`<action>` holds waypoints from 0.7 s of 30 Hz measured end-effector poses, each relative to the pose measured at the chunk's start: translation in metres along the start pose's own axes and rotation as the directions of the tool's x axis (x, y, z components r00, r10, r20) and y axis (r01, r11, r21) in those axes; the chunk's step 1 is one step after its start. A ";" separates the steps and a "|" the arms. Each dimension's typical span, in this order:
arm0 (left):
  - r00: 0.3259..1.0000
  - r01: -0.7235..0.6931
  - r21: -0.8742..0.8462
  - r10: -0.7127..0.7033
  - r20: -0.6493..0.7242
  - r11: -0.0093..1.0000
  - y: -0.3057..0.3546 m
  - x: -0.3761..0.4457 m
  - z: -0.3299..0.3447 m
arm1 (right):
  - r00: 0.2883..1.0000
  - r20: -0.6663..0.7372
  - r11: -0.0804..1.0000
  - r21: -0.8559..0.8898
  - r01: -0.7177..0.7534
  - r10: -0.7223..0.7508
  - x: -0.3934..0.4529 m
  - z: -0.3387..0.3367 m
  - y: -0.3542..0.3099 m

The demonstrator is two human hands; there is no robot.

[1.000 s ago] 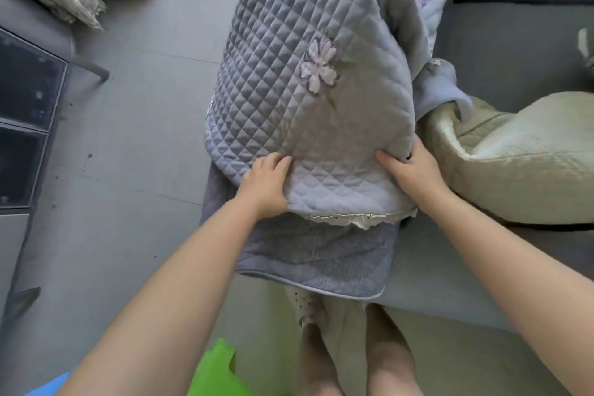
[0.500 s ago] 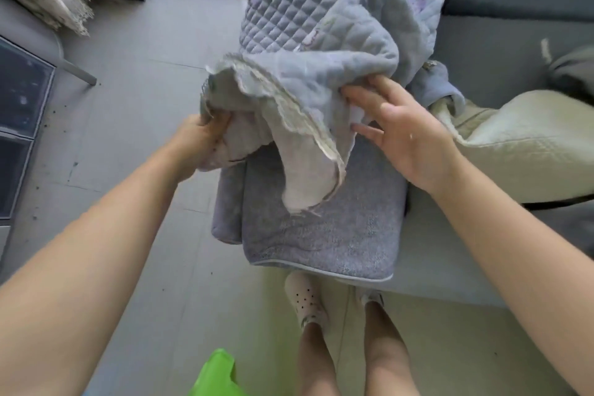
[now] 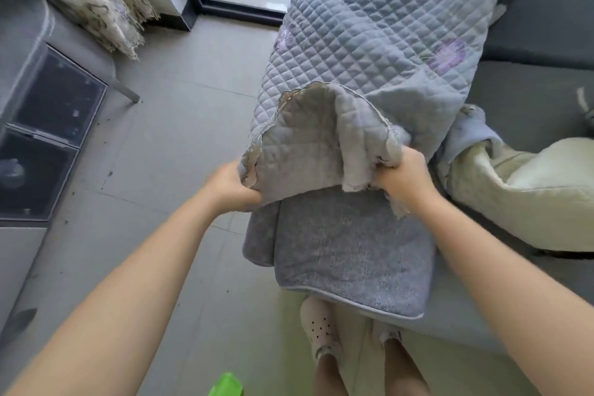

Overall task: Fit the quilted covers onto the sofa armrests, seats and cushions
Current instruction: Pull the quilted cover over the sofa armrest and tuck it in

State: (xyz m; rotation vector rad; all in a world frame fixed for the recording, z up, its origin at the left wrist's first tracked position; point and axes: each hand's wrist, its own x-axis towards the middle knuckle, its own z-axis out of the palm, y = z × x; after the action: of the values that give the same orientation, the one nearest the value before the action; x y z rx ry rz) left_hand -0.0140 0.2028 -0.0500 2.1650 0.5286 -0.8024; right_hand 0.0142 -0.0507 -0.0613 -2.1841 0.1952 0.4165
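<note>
A grey-blue quilted cover (image 3: 369,42) with purple flowers drapes along the sofa armrest (image 3: 347,254). Its near end is folded back, showing the plain underside and lace trim. My left hand (image 3: 233,185) grips the folded hem at its left corner. At the right corner, my right hand (image 3: 401,175) grips the bunched hem. The bare front of the armrest, grey-blue fabric with piping, shows below both hands.
A cream quilted cushion (image 3: 527,196) lies on the grey sofa seat (image 3: 527,100) to the right. A cabinet with dark glass doors (image 3: 48,138) stands on the left, with fringed cream fabric (image 3: 96,0) above it. My feet (image 3: 321,331) stand by the armrest, near a green object (image 3: 226,386).
Both hands lifted the cover's near end off the armrest front and turned it back. They now grip the hem at both corners, held wider and higher than before.
</note>
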 end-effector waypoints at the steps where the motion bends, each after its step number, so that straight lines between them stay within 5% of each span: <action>1: 0.999 0.021 0.020 -0.020 -0.032 1.000 -0.009 -0.002 0.001 | 0.995 0.100 1.000 0.011 -0.012 0.011 -0.002 -0.019 0.005; 5: 0.994 0.029 0.147 -0.013 -0.105 0.989 -0.022 -0.016 0.001 | 0.938 0.324 0.984 0.083 -0.158 0.123 -0.023 -0.090 0.005; 10: 0.997 -0.016 0.247 -0.005 0.081 0.969 0.004 -0.032 -0.036 | 0.897 0.403 0.918 0.257 -0.301 0.181 -0.033 -0.133 -0.021; 13: 0.958 -0.056 0.218 0.113 -0.263 0.974 0.021 -0.026 -0.054 | 0.940 0.194 0.955 0.036 -0.294 0.282 -0.011 -0.126 -0.025; 15: 0.801 0.030 0.161 0.073 -0.595 0.986 0.024 -0.020 -0.045 | 0.961 -0.070 0.923 -0.267 -0.277 0.268 0.001 -0.112 -0.012; 16: 0.774 0.055 0.137 0.045 -0.631 0.989 0.025 -0.018 -0.033 | 0.967 -0.183 0.902 -0.363 -0.235 0.178 -0.001 -0.099 -0.008; 18: 0.916 0.047 0.174 0.027 -0.399 0.984 0.025 -0.011 0.004 | 0.977 -0.196 0.932 -0.361 0.002 -0.078 -0.013 -0.069 -0.001; 19: 0.977 0.000 0.209 0.044 -0.206 0.978 0.022 -0.007 0.025 | 0.978 -0.080 0.942 -0.296 0.159 -0.190 -0.020 -0.053 0.003; 21: 0.989 -0.117 0.291 0.083 0.126 0.950 0.013 -0.001 0.061 | 0.919 0.274 0.915 -0.209 0.345 -0.284 -0.031 -0.022 0.014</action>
State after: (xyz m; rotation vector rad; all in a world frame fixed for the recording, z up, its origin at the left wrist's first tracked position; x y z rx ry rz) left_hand -0.0300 0.1476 -0.0744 2.3803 0.2493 -0.9933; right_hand -0.0134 -0.0770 -0.0479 -2.3364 -0.3624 0.5356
